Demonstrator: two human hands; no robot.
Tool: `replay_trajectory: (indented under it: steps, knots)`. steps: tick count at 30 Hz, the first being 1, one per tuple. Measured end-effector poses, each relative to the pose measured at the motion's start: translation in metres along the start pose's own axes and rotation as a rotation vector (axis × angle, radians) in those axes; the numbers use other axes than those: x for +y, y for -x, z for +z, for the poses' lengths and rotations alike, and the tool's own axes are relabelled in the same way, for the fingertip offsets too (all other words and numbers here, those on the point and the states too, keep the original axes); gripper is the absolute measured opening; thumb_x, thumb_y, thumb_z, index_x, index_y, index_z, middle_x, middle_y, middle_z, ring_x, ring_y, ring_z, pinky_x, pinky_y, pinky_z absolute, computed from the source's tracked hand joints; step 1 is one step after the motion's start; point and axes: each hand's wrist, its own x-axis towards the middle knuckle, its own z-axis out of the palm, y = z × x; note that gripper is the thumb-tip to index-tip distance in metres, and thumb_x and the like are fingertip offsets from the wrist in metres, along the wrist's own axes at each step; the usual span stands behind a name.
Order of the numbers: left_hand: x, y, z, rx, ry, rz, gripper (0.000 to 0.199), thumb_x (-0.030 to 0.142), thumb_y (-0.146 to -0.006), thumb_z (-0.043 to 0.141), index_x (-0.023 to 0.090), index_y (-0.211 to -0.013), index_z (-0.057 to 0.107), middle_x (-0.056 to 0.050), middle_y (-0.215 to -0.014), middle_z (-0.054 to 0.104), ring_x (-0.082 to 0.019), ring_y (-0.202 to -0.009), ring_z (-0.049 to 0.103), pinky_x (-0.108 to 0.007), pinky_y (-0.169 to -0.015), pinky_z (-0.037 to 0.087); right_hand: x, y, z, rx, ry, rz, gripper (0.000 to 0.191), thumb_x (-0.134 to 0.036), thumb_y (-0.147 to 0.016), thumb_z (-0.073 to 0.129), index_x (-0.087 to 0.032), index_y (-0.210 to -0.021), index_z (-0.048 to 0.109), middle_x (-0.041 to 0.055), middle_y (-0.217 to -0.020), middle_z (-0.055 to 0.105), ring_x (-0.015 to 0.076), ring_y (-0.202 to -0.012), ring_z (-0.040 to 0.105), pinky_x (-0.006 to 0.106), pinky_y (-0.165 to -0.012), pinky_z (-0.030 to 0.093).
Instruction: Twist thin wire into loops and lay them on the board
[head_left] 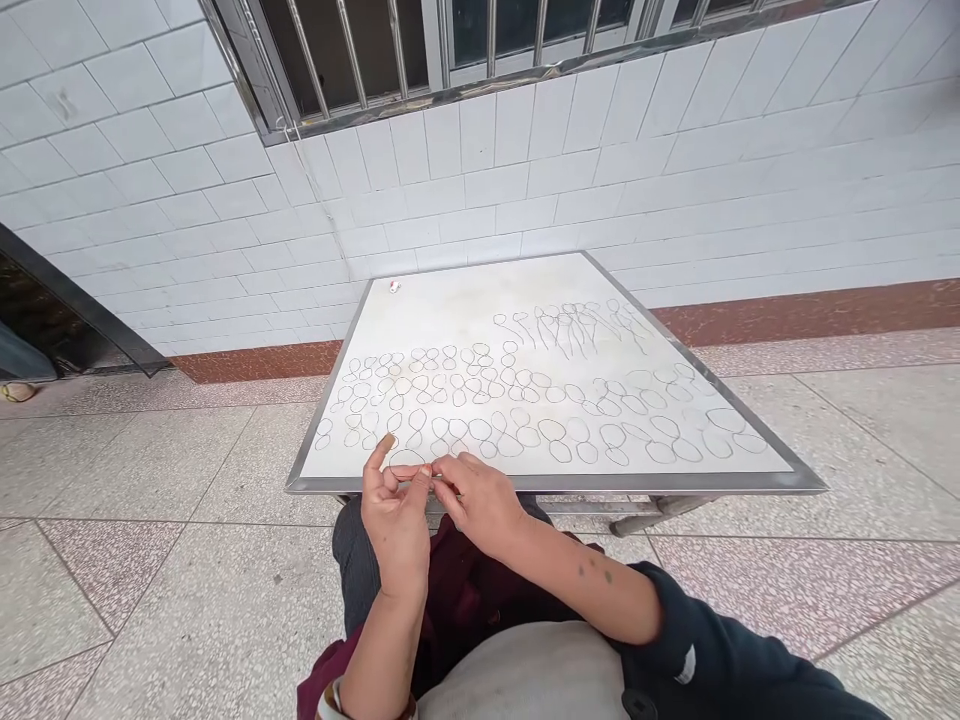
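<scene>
The white, metal-edged surface (457, 290) stands before me. Over its near edge my right hand (484, 505) and left hand (397, 530) meet, fingertips pinched on a thin wire, mostly hidden. Beyond them lie rows of paired wire loops (551, 440), with long-tailed loops (574, 325) farther back, right of centre.

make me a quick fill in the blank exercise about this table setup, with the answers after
1. Thin dark loops are spread over a tabletop whose surface colour is ____.
2. The left hand and right hand come together by the tabletop's ____ edge, not its far one.
3. A small white-and-red object sits near the tabletop's far ____ corner.
4. The window above is fitted with metal ____.

Missing words: white; near; left; bars
</scene>
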Motion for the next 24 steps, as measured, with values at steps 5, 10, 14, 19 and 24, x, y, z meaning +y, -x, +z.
replay_trajectory:
  steps: [5,10,14,19,24]
  knots:
    - [-0.0023,0.0008,0.003,0.029,-0.016,0.042,0.055,0.021,-0.078,0.07,0.023,-0.13,0.051,0.003,-0.077,0.065,-0.014,-0.084,0.066,-0.032,-0.092,0.048,-0.0017,-0.0005,-0.0006,-0.03,-0.06,0.022,0.017,-0.022,-0.097,0.043,-0.02,-0.088,0.058,0.0,-0.071,0.058,0.015,-0.07,0.054,0.024,-0.056,0.035]
    - [-0.0043,-0.0004,0.0017,0.025,-0.07,0.045,0.051,0.022,-0.078,0.07,0.023,-0.126,0.055,0.003,-0.076,0.063,-0.012,-0.078,0.063,-0.027,-0.085,0.048,0.001,0.0004,0.0019,-0.058,-0.142,0.057,0.025,-0.025,-0.099,0.04,-0.021,-0.082,0.057,-0.0005,-0.068,0.056,0.0151,-0.07,0.052,0.024,-0.057,0.035]
    - [-0.0063,-0.0005,0.0005,0.027,-0.079,0.028,0.049,0.023,-0.078,0.071,0.023,-0.125,0.057,0.004,-0.075,0.063,-0.011,-0.077,0.061,-0.025,-0.083,0.046,0.0048,0.0015,0.0051,-0.061,-0.19,0.035,0.032,-0.028,-0.101,0.035,-0.021,-0.076,0.055,0.0001,-0.066,0.055,0.0159,-0.07,0.05,0.025,-0.059,0.036]
    - [-0.0077,-0.0005,0.0002,0.025,-0.06,0.02,0.048,0.022,-0.079,0.07,0.024,-0.124,0.057,0.004,-0.078,0.063,-0.01,-0.078,0.061,-0.024,-0.083,0.046,0.0053,0.0025,0.0066,-0.066,-0.211,0.043,0.03,-0.028,-0.101,0.036,-0.022,-0.083,0.059,0.0012,-0.069,0.058,0.017,-0.071,0.051,0.027,-0.06,0.037]
    - [-0.0056,-0.0029,-0.0026,0.029,-0.05,0.04,0.049,0.023,-0.078,0.07,0.023,-0.125,0.057,0.003,-0.078,0.062,-0.01,-0.076,0.06,-0.024,-0.08,0.047,0.0019,0.006,0.0082,-0.098,-0.24,0.028,0.025,-0.025,-0.101,0.036,-0.023,-0.102,0.061,0.0013,-0.074,0.063,0.0178,-0.074,0.053,0.028,-0.062,0.039]
